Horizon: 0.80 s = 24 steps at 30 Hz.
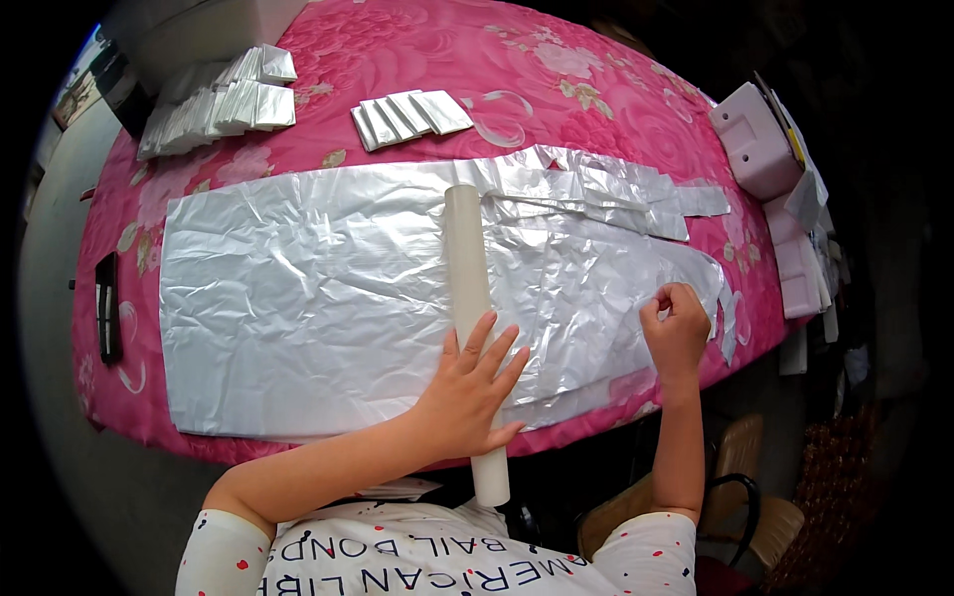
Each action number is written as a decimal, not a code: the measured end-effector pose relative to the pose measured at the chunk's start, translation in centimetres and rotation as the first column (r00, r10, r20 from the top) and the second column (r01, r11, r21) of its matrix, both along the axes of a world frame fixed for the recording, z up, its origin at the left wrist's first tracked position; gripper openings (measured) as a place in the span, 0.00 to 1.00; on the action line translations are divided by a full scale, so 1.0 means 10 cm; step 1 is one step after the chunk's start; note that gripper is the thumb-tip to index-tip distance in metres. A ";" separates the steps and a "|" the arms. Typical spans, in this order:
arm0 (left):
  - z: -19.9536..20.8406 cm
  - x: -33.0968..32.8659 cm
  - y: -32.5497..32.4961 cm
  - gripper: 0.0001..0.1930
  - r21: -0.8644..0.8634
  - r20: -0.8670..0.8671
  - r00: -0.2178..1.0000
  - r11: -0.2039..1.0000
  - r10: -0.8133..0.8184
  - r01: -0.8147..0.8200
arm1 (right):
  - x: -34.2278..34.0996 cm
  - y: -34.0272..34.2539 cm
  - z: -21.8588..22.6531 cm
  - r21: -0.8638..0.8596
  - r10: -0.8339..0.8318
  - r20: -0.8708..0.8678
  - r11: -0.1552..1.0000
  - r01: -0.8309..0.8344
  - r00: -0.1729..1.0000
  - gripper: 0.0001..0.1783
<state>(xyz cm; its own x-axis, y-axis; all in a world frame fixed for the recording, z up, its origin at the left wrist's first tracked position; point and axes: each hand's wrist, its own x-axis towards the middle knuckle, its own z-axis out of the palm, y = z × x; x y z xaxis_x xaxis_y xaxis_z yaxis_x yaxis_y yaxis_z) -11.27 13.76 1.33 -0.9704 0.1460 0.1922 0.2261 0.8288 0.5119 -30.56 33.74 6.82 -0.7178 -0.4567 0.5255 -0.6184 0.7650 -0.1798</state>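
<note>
A stack of thin silvery-white plastic bags (298,288) lies spread across the table, wrinkled, with strip-like handle ends towards the right. Across its middle rests a long pale tube (465,243), pointing away from me, its near end jutting past the table edge. My left hand (465,392) lies on the tube with fingers spread, palm down. Over the right part of the bags, near their handle ends, my right hand (679,328) is closed with curled fingers. Whatever is between those fingers, if anything, is hidden.
A pink floral cloth (388,60) covers the table. Folded plastic packets (412,117) lie beyond the bags, and a larger heap of packets (229,107) is at far left. A black narrow object (107,308) lies left. White plastic bins (755,144) line the right edge; a chair (730,467) stands below.
</note>
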 end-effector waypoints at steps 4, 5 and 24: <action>0.09 0.09 -0.04 0.37 0.292 -0.064 0.998 0.956 0.020 -0.001 | 0.75 -0.56 0.18 -0.097 0.274 0.215 0.961 -0.259 0.937 0.06; 0.13 0.14 -0.07 0.35 0.457 -0.068 0.997 0.890 0.038 -0.003 | 0.88 -0.65 0.15 -0.112 0.374 0.214 0.927 -0.358 0.902 0.07; 0.24 1.08 -1.77 0.07 0.534 0.793 0.602 0.374 0.088 -0.758 | 1.55 -0.71 0.01 -0.249 0.613 0.487 0.780 -0.574 0.622 0.11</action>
